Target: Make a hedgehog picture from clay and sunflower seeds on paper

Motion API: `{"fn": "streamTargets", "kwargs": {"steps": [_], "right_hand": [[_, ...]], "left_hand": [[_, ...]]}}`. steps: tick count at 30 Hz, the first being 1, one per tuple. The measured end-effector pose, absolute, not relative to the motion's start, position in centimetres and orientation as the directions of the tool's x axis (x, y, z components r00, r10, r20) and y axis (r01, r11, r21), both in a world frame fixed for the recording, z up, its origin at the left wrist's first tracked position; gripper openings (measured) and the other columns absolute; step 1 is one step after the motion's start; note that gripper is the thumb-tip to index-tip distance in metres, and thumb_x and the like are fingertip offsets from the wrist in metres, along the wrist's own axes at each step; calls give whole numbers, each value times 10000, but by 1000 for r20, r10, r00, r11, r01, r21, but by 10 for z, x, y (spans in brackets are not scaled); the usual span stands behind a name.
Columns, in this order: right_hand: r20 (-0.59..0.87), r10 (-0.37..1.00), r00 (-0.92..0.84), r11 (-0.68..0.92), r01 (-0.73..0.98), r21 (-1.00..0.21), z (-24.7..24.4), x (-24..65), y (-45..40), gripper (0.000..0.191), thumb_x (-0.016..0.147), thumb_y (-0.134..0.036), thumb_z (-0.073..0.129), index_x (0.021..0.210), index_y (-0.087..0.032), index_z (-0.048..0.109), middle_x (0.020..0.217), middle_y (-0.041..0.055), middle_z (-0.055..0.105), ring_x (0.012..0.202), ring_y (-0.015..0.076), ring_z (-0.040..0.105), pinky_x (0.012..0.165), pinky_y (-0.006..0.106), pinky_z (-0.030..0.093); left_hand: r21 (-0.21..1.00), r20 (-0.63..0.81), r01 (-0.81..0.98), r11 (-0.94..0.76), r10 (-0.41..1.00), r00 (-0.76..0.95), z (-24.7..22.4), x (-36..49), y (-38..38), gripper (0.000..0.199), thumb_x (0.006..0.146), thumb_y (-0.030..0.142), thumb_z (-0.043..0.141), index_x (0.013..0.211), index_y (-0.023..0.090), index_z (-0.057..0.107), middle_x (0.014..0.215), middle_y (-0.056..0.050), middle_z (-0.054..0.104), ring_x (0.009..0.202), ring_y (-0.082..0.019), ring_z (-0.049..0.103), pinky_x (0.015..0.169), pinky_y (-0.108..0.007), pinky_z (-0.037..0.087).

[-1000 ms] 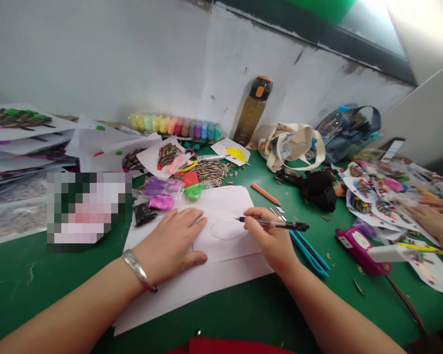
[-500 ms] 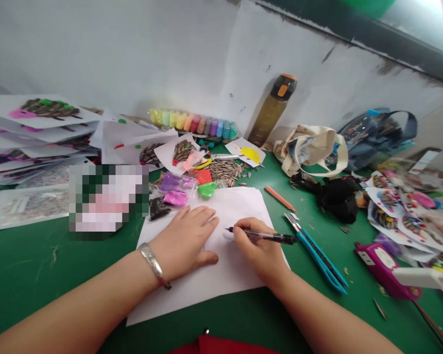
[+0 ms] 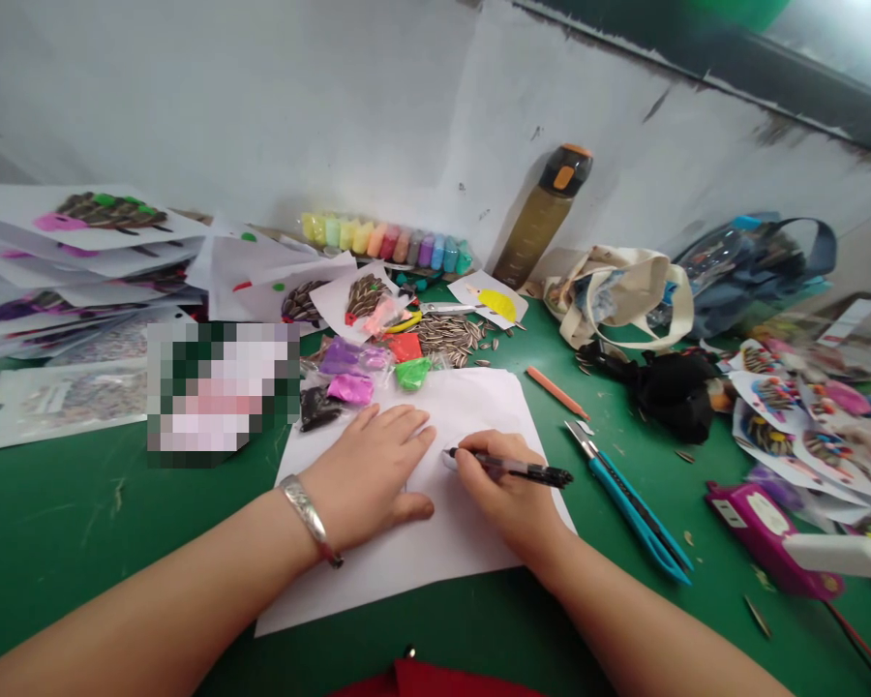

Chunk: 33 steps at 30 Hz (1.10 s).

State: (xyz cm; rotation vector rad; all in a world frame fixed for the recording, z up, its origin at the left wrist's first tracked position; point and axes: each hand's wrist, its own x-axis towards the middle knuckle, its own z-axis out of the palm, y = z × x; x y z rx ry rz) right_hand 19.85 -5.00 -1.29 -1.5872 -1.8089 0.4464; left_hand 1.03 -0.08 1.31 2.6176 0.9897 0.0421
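Observation:
My left hand [image 3: 381, 469] lies flat on a white sheet of paper [image 3: 348, 590], fingers stretched and the thumb apart. A silver bangle circles that wrist. In my right hand [image 3: 508, 489] is a black pen [image 3: 526, 469], its tip at the paper just right of my left fingertips. No clear mark shows at the tip. Purple, pink, red and green packets of clay [image 3: 411, 374] sit at the sheet's far edge, with a black packet [image 3: 319, 409] beside them. Right of the sheet lie a blue utility knife [image 3: 635, 513] and an orange stick [image 3: 557, 392].
Sunflower seeds [image 3: 450, 339] are heaped behind the packets. Seed-covered hedgehog pictures [image 3: 112, 213] are stacked at left. A bottle [image 3: 541, 218] leans on the wall near a cloth bag [image 3: 624, 290]. A magenta glue-gun-like device [image 3: 765, 537] with a cord lies at right.
The whole view has shifted slightly, so things appear a little further right. My right hand and the pen have moved slightly left relative to the paper; my left hand stays put.

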Motion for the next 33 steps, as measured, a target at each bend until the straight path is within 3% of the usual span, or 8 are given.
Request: {"fn": "streamTargets", "kwargs": {"steps": [33], "right_hand": [[237, 955, -176, 292, 679, -673, -17, 198, -48, 85, 833, -220, 593, 831, -230, 678, 813, -17, 730, 759, 165, 640, 746, 317, 352]], "left_hand": [[332, -115, 647, -686, 652, 750, 14, 10, -1, 593, 757, 433, 678, 1259, 156, 521, 1356, -137, 498, 1290, -317, 398, 1084, -528, 274]]}}
